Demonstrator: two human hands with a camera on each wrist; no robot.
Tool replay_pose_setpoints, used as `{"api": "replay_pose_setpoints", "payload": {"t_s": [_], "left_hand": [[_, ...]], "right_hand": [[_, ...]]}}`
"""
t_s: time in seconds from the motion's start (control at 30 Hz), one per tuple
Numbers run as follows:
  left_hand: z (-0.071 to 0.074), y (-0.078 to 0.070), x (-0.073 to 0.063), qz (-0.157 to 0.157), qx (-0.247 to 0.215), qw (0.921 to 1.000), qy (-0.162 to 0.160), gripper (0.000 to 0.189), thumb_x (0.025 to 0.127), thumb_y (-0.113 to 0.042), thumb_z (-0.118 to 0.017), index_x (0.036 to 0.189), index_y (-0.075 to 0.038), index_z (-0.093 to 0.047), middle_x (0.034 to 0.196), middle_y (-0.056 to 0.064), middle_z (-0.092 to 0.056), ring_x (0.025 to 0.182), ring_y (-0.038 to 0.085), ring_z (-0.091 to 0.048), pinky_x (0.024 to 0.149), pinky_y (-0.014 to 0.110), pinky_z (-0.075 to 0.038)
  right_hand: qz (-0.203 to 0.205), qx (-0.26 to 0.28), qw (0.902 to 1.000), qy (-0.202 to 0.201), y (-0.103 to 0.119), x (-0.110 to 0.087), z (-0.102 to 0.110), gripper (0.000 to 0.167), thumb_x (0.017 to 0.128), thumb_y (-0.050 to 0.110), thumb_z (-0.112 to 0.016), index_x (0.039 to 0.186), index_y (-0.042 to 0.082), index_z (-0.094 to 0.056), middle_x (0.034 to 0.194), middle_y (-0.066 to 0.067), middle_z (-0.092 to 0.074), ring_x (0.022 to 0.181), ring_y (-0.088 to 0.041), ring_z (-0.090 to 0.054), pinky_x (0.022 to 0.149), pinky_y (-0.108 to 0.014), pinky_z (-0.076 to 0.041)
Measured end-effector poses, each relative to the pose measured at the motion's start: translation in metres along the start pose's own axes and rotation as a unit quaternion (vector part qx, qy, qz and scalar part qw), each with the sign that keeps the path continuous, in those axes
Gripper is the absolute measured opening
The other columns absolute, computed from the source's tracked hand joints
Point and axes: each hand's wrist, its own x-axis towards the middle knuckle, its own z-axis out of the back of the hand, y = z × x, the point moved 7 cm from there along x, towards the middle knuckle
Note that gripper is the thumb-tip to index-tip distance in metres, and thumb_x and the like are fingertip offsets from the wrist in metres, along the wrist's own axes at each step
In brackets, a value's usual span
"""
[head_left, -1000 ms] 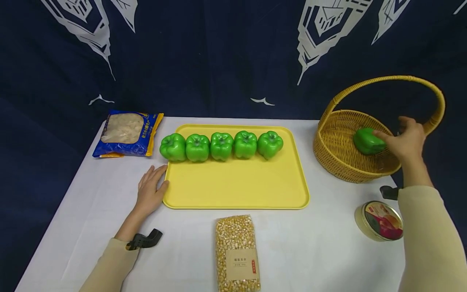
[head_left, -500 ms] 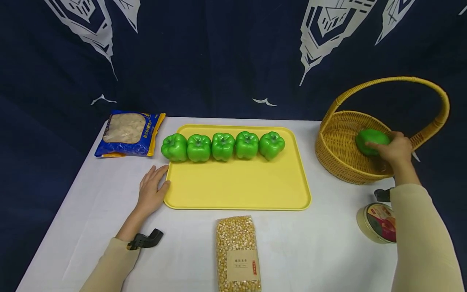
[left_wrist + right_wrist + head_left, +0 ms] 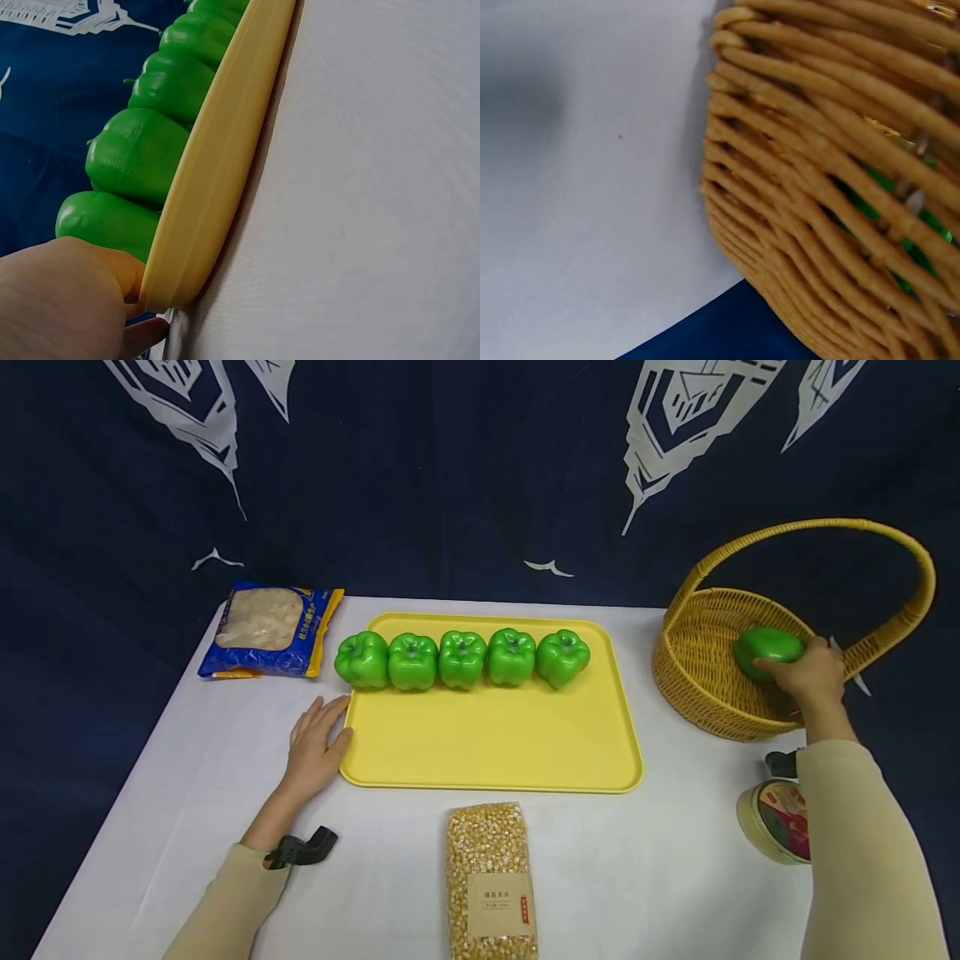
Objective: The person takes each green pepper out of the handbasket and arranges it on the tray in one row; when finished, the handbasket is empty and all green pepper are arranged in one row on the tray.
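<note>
In the head view, my right hand (image 3: 813, 675) reaches into the wicker basket (image 3: 693, 697) and grips a green bell pepper (image 3: 759, 652), thumb across its near side and the other fingers largely hidden behind it. The right wrist view shows mostly the basket's woven wall (image 3: 780, 172), with bits of green through the gaps. At the left edge of the yellow tray (image 3: 487, 743), my left hand (image 3: 313, 750) rests with its fingers extended, touching the rim. Several green bell peppers (image 3: 462, 658) form a row along the tray's far side, the leftmost overlapping its edge.
A blue bag with a clear window (image 3: 262, 631) lies at the back left. In front of the tray is a pack of corn kernels (image 3: 489, 843). A round tin (image 3: 772, 827) stands near the right forearm, partly covered by the sleeve. The basket's handle (image 3: 810, 524) arches high.
My right hand has moved down and left into the basket and closed round the pepper, which has turned slightly. The left hand stays at the tray. The head view has shifted slightly.
</note>
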Motion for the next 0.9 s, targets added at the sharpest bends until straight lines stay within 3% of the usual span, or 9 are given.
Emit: {"api": "replay_pose_setpoints", "payload": {"t_s": [0.2, 0.47, 0.67, 0.9], "left_hand": [[0.001, -0.002, 0.0, -0.005, 0.002, 1.0, -0.004, 0.05, 0.097, -0.007, -0.05, 0.145, 0.002, -0.042, 0.151, 0.023, -0.04, 0.147, 0.045, -0.015, 0.118, 0.061, -0.004], [0.0, -0.002, 0.0, -0.006, 0.001, 1.0, 0.001, 0.05, 0.096, -0.005, -0.051, 0.145, 0.002, -0.042, 0.151, 0.023, -0.04, 0.148, 0.045, -0.015, 0.118, 0.062, -0.004], [-0.001, -0.002, 0.0, -0.003, 0.0, 1.0, 0.004, 0.05, 0.096, -0.006, -0.05, 0.145, 0.002, -0.041, 0.151, 0.023, -0.04, 0.148, 0.045, -0.014, 0.118, 0.062, -0.003], [0.0, -0.002, 0.0, 0.0, 0.002, 1.0, 0.004, 0.05, 0.097, -0.007, -0.05, 0.145, 0.002, -0.041, 0.152, 0.023, -0.039, 0.148, 0.044, -0.014, 0.119, 0.061, -0.003]], "right_hand": [[0.043, 0.029, 0.9983, -0.026, 0.007, -0.006, 0.005, 0.087, 0.093, 0.044, -0.057, 0.15, -0.01, -0.019, 0.14, -0.041, -0.025, 0.126, -0.055, -0.027, 0.101, -0.067, -0.033], [0.045, 0.065, 0.9963, -0.032, 0.011, -0.023, 0.012, 0.089, 0.092, 0.045, -0.057, 0.153, -0.004, -0.015, 0.144, -0.039, -0.018, 0.127, -0.053, -0.025, 0.099, -0.066, -0.035], [0.041, 0.1, 0.9919, -0.067, 0.019, -0.049, 0.027, 0.09, 0.089, 0.044, -0.061, 0.153, -0.001, -0.016, 0.152, -0.032, -0.021, 0.138, -0.048, -0.02, 0.108, -0.066, -0.028], [0.047, 0.142, 0.9808, -0.125, 0.049, -0.086, 0.047, 0.081, 0.086, 0.037, -0.069, 0.153, 0.016, -0.028, 0.156, -0.013, -0.029, 0.143, -0.03, -0.023, 0.117, -0.05, -0.026]]}}
